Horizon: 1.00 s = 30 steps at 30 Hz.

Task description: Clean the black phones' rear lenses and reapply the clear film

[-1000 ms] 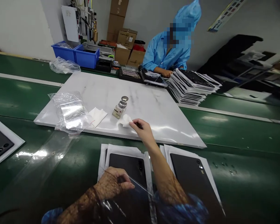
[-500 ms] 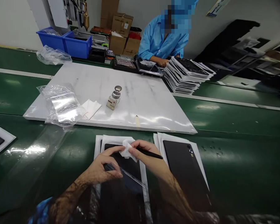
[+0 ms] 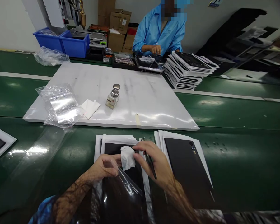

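A white wipe [image 3: 128,158] hangs over a black tablet-like panel [image 3: 110,148], which lies on white foam sheets [image 3: 104,140]. My left hand [image 3: 104,168] pinches the edge of a clear plastic film [image 3: 128,182] between thumb and fingers; one fingertip reaches behind the wipe. The film slants down over the panel. From the other side, the thumb and index finger of my right hand [image 3: 156,158] are at the wipe's edge. A slim black tool [image 3: 149,163], perhaps tweezers, is tucked through the right hand's fingers.
Another dark panel [image 3: 186,168] rests on foam to the right. Ahead, a white board [image 3: 140,93] carries a pump bottle [image 3: 112,98], a folded wipe [image 3: 90,108] and plastic bags [image 3: 63,104]. Behind it are a stack of panels [image 3: 189,71], blue bins [image 3: 75,45] and a co-worker [image 3: 158,31].
The wipe has opened out from a crumpled bunch. My right hand has turned, swinging the black tool more upright. My left fingers have drawn together on the film. The co-worker's hand has shifted.
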{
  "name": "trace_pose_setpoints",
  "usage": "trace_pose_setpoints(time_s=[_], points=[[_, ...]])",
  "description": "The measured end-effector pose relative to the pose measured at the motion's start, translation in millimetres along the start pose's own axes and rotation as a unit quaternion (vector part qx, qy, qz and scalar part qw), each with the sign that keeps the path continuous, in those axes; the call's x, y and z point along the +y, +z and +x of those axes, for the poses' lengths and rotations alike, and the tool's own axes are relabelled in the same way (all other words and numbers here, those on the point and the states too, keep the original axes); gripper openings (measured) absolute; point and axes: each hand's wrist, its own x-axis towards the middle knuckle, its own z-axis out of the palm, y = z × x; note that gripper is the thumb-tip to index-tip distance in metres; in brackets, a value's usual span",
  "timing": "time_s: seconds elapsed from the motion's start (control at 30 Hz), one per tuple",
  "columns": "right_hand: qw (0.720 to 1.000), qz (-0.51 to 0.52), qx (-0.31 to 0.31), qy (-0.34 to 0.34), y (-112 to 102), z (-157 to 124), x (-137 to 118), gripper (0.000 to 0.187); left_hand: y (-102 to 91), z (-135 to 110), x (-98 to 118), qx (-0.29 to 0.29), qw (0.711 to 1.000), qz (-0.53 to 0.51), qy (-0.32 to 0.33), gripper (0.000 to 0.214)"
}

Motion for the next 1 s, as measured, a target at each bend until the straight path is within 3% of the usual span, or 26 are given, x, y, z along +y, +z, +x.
trace_pose_setpoints(time_s=[0.13,0.2,0.3,0.47,0.57,0.67,0.8,0.93,1.0], points=[[0.999,0.032,-0.030,-0.012,10,-22,0,0.028,-2.7,-2,2,-0.031,0.999,0.015,0.003,0.057],[0.998,0.048,-0.033,0.008,12,-22,-4,0.023,-4.5,-2,2,-0.039,0.999,0.020,0.007,0.053],[0.996,0.072,-0.024,0.057,7,-16,-13,0.013,-8.2,-3,1,-0.030,0.999,0.022,0.023,0.052],[0.971,0.146,-0.050,0.184,-8,-10,-26,0.021,-15.5,-4,5,0.025,0.997,0.048,0.047,0.033],[0.950,0.192,-0.089,0.231,-9,-8,-28,0.027,-14.2,-5,3,0.024,0.999,0.037,0.025,0.038],[0.964,0.164,-0.070,0.198,-1,-7,-25,0.027,-6.3,-4,-1,-0.002,1.000,0.005,-0.009,0.051],[0.987,0.089,0.002,0.133,13,-13,-15,0.014,5.0,-4,-1,-0.003,0.999,-0.041,-0.023,0.049],[0.994,0.013,0.095,0.047,16,-27,-9,0.026,8.5,-5,3,-0.002,0.997,-0.076,-0.027,0.042],[0.993,-0.031,0.110,0.003,14,-33,-10,0.038,8.6,-4,4,-0.005,0.996,-0.089,-0.027,0.040]])
